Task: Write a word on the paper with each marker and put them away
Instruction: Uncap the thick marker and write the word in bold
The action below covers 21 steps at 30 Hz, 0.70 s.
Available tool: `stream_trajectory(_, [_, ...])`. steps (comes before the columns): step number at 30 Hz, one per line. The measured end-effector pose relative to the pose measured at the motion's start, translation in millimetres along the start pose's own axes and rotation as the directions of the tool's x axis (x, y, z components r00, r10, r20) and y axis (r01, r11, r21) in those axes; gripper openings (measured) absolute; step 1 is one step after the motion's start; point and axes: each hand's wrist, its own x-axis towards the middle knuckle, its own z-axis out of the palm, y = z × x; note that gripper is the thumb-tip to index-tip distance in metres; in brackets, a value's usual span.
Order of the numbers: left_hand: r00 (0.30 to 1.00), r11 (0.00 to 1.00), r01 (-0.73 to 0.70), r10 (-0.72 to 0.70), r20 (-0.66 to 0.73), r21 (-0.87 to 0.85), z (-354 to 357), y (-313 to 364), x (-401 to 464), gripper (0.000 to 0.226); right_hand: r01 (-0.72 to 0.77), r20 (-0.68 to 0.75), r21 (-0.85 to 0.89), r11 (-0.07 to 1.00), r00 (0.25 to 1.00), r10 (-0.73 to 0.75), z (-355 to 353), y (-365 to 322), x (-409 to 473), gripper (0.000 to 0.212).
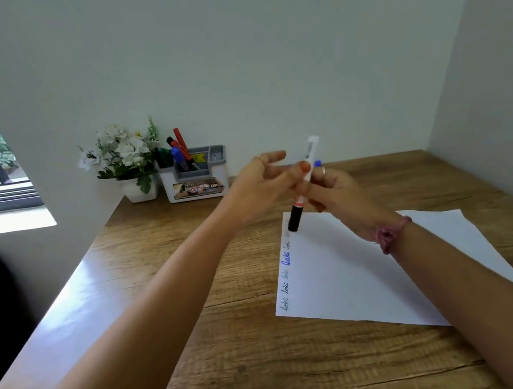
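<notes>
Several words already lined the paper's (pixel 361 272) edge and most markers stood in the holder (pixel 194 179) as the right hand (pixel 336 195) gripped a black-capped marker (pixel 304 183) above the sheet, left hand (pixel 263 183) pinching it.

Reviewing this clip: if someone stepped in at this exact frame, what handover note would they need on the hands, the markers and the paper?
Right hand: grips a white marker with a black cap, cap end down over the paper's far corner; a blue-tipped item shows behind the fingers.
Left hand: thumb and finger on the same marker's barrel, other fingers spread.
Paper: flat on the wooden desk, with one word written several times along its left edge, one copy in bold blue.
Organizer: at the wall beside the flower pot, already holding several markers.
Left: whether the held marker has written yet is unclear; stow it afterwards.
</notes>
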Motion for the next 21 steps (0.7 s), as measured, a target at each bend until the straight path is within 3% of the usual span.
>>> stream_trajectory(2, [0.989, 0.994, 0.081, -0.088, 0.115, 0.072, 10, -8, -7, 0.039, -0.001, -0.050, 0.053, 0.999, 0.999, 0.004, -3, -1, -4, 0.014])
stream_trajectory(4, [0.972, 0.987, 0.134, -0.148, 0.185, 0.084, 23, -16, -15, 0.020, -0.003, -0.091, 0.039, 0.999, 0.996, 0.007, -2, 1, -5, 0.019])
stream_trajectory(7, [0.980, 0.989, 0.144, -0.145, 0.137, 0.017, 42, -22, -21, 0.022, 0.008, -0.159, 0.007, 1.000, 0.987, -0.006, 4, 7, -3, 0.022])
stream_trajectory(13, [0.988, 0.976, -0.098, 0.118, -0.097, 0.196, 45, -30, -15, 0.032, 0.067, -0.241, 0.102, 0.993, 0.970, -0.041, 14, 1, -4, 0.022])
stream_trajectory(16, [0.971, 0.961, -0.187, 0.212, -0.107, 0.205, 42, -26, -15, 0.027, 0.090, -0.254, 0.125, 0.988, 0.966, -0.056, 17, -6, -4, 0.020])
stream_trajectory(21, [0.968, 0.961, -0.211, 0.231, -0.098, 0.181, 39, -30, -11, 0.026, 0.078, -0.244, 0.145, 0.986, 0.969, -0.041, 17, -8, -4, 0.020])
